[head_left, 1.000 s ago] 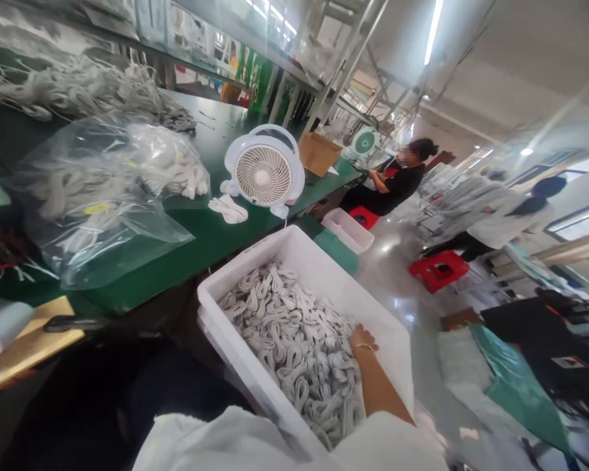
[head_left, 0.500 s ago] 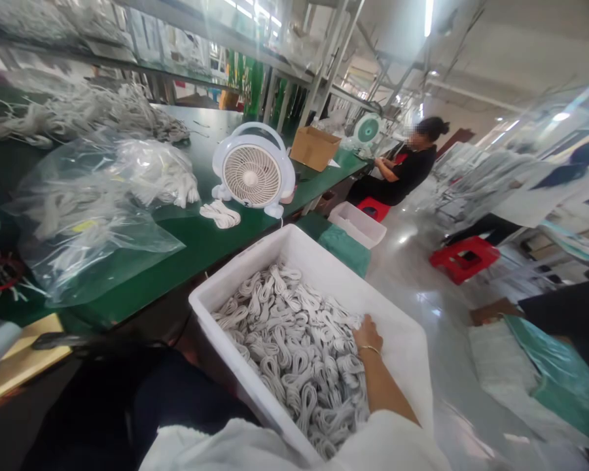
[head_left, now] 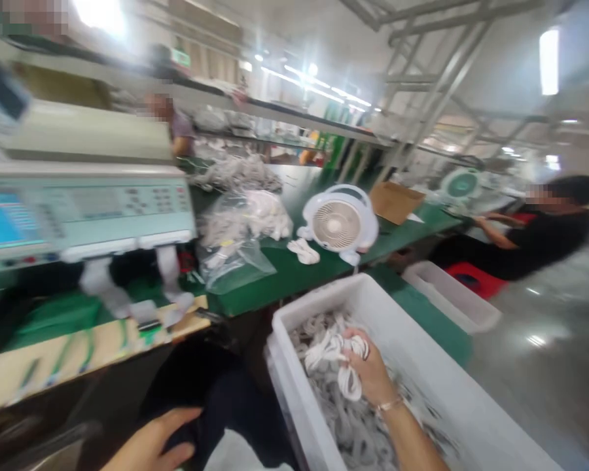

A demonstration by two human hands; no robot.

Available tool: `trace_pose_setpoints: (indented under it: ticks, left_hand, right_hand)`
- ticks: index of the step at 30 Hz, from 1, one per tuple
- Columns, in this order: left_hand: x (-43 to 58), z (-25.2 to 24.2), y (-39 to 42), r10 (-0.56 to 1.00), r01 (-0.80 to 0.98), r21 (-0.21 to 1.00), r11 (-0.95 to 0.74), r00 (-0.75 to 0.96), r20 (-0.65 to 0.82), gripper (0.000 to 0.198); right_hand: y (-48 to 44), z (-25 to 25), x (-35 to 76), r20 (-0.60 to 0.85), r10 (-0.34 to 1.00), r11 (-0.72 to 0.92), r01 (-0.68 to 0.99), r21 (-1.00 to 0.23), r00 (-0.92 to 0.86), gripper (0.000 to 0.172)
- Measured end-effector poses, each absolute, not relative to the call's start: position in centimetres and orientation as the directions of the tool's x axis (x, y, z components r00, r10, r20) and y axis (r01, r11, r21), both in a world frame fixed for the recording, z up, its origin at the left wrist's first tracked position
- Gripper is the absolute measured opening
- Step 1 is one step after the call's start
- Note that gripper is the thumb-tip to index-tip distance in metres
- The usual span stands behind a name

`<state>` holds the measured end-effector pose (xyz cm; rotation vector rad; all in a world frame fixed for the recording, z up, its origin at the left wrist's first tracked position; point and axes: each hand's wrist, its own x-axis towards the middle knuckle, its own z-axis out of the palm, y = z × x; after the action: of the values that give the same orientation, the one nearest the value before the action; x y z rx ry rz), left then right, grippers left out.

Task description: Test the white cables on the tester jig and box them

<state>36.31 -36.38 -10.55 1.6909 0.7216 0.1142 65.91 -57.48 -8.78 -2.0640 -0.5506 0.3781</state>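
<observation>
My right hand [head_left: 368, 369] is closed round a white bundled cable [head_left: 331, 350], lifted just above the pile. Beneath it, many similar looped bundles [head_left: 358, 425] fill the white plastic bin [head_left: 436, 347], though motion blurs them. My left hand [head_left: 154, 441] is at the bottom edge, over my dark-clothed lap. Its thumb and fingers are apart and nothing shows between them.
A tester with screen and buttons [head_left: 122, 203] stands left, above a wooden board [head_left: 98, 350] with short green leads. On the green table are a bagged cable heap [head_left: 235, 242], a white fan [head_left: 336, 226] and a cardboard box [head_left: 395, 201]. A seated person [head_left: 535, 229] is at right.
My right hand has lifted a cable bundle from the pile and brought it toward the bin's left side. My left hand has come into view. The camera has turned left, showing the tester.
</observation>
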Motion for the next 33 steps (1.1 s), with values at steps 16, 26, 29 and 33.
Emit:
trace_pose_setpoints:
  ticks: [16,26,29,33]
  left_hand:
    - [34.4,-13.1,-31.1,0.812,-0.251,0.878,0.407,0.540,-0.222,0.047]
    - [34.7,-13.0,-31.3,0.878,-0.200,0.947,0.253,0.459,-0.137,0.052]
    - [34.6,-12.1,-31.6,0.852,-0.170,0.971,0.168,0.520,-0.057,0.043]
    - [34.7,-11.2,-31.4,0.750,-0.222,0.893,0.391,0.640,-0.169,0.026]
  right_hand:
    - [-35.6,-9.1,48.9,-0.207,0.964,-0.220,0.065,-0.973,0.168,0.027]
    - [-34.5,-12.2,47.2,-0.270,0.904,-0.209,-0.208,-0.955,0.331,0.026]
    - [-33.7,-12.6,47.9,-0.338,0.874,-0.240,-0.295,-0.925,0.350,0.026]
    - [-33.0,-12.1,48.4,-0.296,0.892,-0.259,-0.150,-0.954,0.342,0.025]
